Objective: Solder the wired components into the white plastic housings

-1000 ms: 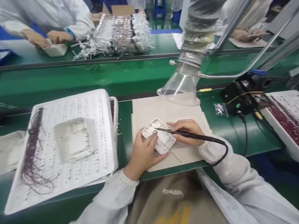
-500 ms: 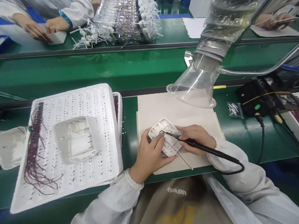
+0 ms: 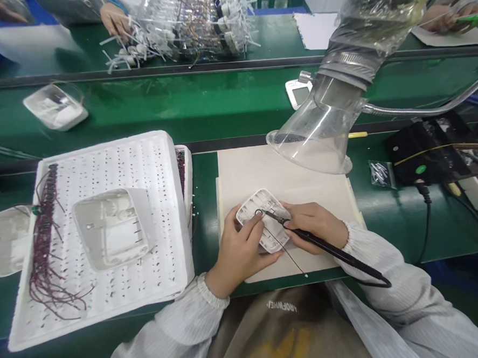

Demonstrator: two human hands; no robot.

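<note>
My left hand [image 3: 240, 249] grips a small white plastic cover [image 3: 264, 200] by its near-left side, thumb along the lower edge. The cover lies tilted over the board, its ribbed inside facing up. In my right hand [image 3: 318, 227] is a black soldering iron [image 3: 328, 245], held like a pen. Its tip reaches into the cover, close to a small dark ring near my left fingertips; whether it touches is too small to tell. A thin dark wire [image 3: 286, 250] runs out of the cover toward the table edge and ends in a small light tip.
A beige board [image 3: 242, 168] lies under my hands, with a clear fume hood [image 3: 309, 142] above. Left, a white foam tray [image 3: 160, 216] bears a white housing [image 3: 112, 230] and dark red wires [image 3: 44, 239]. A black soldering station [image 3: 423, 149] stands right. Co-workers' hands show across the line.
A white housing has appeared on the green belt at upper left. A co-worker's hand has moved to the bundled parts. My hands stay nearly still; the view has shifted slightly.
</note>
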